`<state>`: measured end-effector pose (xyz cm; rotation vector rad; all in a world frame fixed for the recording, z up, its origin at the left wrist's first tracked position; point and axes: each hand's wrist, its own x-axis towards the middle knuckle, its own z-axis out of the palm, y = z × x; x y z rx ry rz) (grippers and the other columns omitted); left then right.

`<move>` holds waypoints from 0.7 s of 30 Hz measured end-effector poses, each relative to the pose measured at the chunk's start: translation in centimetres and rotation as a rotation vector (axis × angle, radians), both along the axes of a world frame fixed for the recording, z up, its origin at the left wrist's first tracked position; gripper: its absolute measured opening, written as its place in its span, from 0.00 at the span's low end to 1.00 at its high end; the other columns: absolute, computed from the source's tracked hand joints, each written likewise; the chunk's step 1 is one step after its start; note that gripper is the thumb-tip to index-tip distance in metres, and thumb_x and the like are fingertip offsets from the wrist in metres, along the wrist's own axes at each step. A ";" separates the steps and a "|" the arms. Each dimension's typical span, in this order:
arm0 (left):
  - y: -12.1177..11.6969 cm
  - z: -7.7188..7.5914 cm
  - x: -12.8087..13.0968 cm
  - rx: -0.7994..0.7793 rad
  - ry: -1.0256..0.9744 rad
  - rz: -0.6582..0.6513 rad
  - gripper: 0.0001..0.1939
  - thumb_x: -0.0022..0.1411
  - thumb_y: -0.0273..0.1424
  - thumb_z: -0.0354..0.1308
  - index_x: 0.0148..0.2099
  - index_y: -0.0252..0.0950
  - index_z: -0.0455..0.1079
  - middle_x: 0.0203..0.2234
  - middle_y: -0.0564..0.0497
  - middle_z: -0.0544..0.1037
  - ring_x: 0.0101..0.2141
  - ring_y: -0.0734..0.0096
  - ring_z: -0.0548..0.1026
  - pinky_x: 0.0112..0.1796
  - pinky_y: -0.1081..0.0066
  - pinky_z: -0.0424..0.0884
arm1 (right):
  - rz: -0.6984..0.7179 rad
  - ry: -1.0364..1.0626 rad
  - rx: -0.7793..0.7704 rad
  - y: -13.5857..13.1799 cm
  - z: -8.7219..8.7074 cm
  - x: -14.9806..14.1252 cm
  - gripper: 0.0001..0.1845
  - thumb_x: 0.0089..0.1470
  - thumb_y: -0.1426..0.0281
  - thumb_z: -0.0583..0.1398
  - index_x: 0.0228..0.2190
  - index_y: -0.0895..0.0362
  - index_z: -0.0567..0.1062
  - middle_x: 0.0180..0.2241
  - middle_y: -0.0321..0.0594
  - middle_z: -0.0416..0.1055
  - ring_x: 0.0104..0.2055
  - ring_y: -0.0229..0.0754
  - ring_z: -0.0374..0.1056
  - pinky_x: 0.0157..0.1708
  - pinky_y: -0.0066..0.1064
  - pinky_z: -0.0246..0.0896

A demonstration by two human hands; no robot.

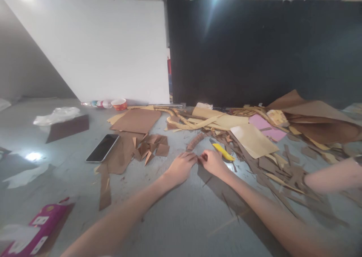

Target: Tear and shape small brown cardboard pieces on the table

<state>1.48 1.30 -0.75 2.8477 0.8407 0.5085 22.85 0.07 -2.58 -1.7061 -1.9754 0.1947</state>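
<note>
My left hand (pixel 183 168) rests low over the grey table with its fingers bent together, and what lies under them is hidden. Close beside it, my right hand (pixel 212 162) has thumb and fingertips pinched; anything between them is too small to make out. Just beyond my left fingertips lies a curved brown strip of overlapping folded segments (pixel 195 141). A yellow utility knife (pixel 223 152) lies beyond my right hand. Several folded brown paper pieces (pixel 152 146) are heaped to the left of the strip.
A phone (pixel 103 147) lies on the left by brown sheets (pixel 136 121). Paper scraps (pixel 283 170) and tan sheets (pixel 254 140) spread across the right, with a rolled brown sheet (pixel 316 117) behind. Another person's forearm (pixel 336 176) reaches in. A magenta tissue pack (pixel 42 227) lies front left.
</note>
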 end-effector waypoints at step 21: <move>0.6 -1.0 0.0 -0.010 -0.015 0.048 0.23 0.60 0.16 0.55 0.55 0.37 0.77 0.52 0.43 0.80 0.56 0.55 0.75 0.58 0.55 0.72 | 0.406 0.150 -0.002 -3.4 8.3 -1.2 0.17 0.70 0.69 0.55 0.38 0.56 0.84 0.31 0.41 0.76 0.32 0.41 0.68 0.38 0.35 0.60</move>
